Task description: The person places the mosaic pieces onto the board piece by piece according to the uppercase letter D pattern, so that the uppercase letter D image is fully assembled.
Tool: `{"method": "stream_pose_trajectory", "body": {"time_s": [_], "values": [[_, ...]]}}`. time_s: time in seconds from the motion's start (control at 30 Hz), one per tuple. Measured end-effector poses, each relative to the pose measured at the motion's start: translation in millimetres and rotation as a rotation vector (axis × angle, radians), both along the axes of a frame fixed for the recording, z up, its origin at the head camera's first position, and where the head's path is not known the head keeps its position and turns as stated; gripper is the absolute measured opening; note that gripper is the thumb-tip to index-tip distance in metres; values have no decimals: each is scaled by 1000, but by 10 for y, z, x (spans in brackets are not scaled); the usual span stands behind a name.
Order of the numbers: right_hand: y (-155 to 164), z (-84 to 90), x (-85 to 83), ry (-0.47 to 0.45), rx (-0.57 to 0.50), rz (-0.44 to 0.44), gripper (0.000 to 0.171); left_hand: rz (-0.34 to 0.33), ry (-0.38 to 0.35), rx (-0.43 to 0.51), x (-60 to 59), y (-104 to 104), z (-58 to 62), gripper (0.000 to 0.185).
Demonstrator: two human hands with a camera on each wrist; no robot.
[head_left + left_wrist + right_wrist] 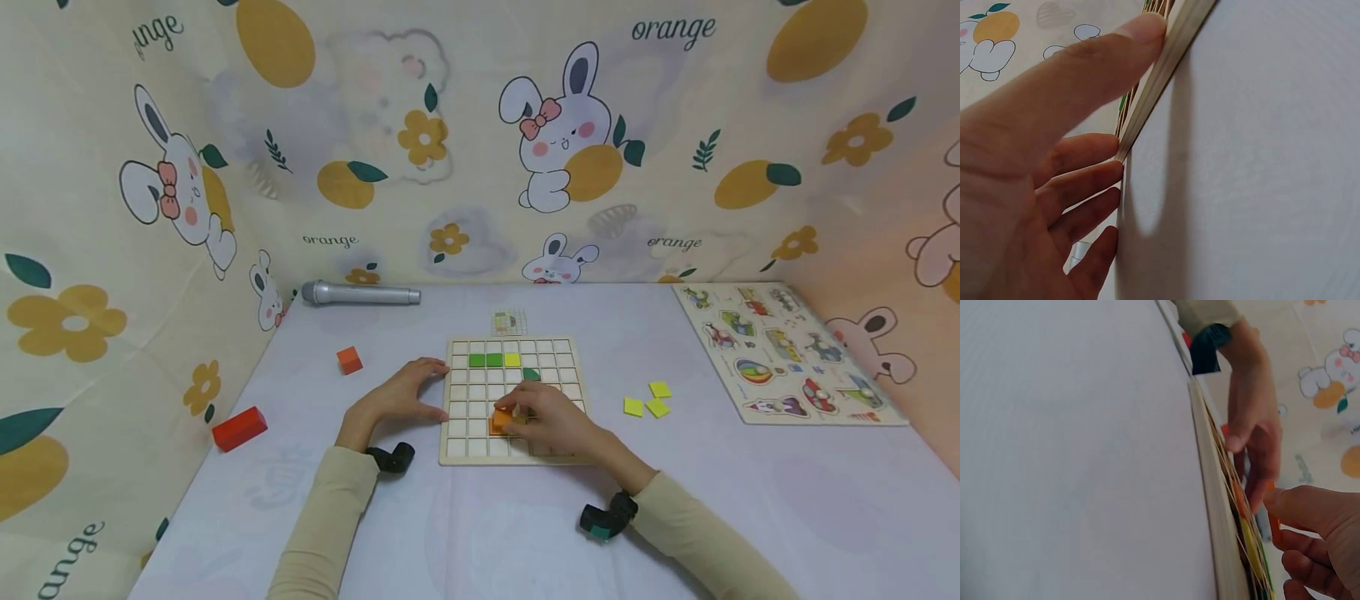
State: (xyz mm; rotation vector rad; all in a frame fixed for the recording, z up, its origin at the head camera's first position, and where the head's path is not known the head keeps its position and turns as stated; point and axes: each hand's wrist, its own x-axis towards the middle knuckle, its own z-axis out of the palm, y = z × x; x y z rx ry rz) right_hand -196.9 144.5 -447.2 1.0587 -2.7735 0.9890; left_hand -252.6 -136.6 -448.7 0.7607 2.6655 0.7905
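A wooden grid board (457, 392) lies on the table in the head view. Two green tiles (485, 360), a yellow tile (512, 360) and a dark green piece (531, 374) sit in its upper rows. My right hand (519, 415) is over the board's lower middle and pinches an orange tile (499, 420) against the cells. My left hand (431, 388) rests against the board's left edge with straight fingers. In the left wrist view the thumb (1129, 44) touches the board's edge (1160, 69). The right wrist view shows the board's edge (1216, 487) and my right hand (1316, 531) by the orange tile (1272, 526).
An orange cube (348, 360) and a red block (239, 428) lie to the left. A silver microphone (360, 294) lies at the back. Three yellow tiles (648, 400) and a picture puzzle board (787, 350) are to the right. A small card (508, 322) lies behind the grid. Printed fabric walls enclose the table.
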Motion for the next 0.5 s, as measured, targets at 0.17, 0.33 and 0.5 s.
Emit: {"method": "stream_pose_trajectory", "body": {"time_s": [0.17,0.33,0.5], "values": [[-112,-34,12,-23,4,24,30,2,-7,10,10,2,14,76],[-213,-76,19,-43,-9,64,26,1,-7,12,4,-7,4,75],[-289,-123,12,-5,15,59,23,3,-13,16,3,-6,11,75]]}}
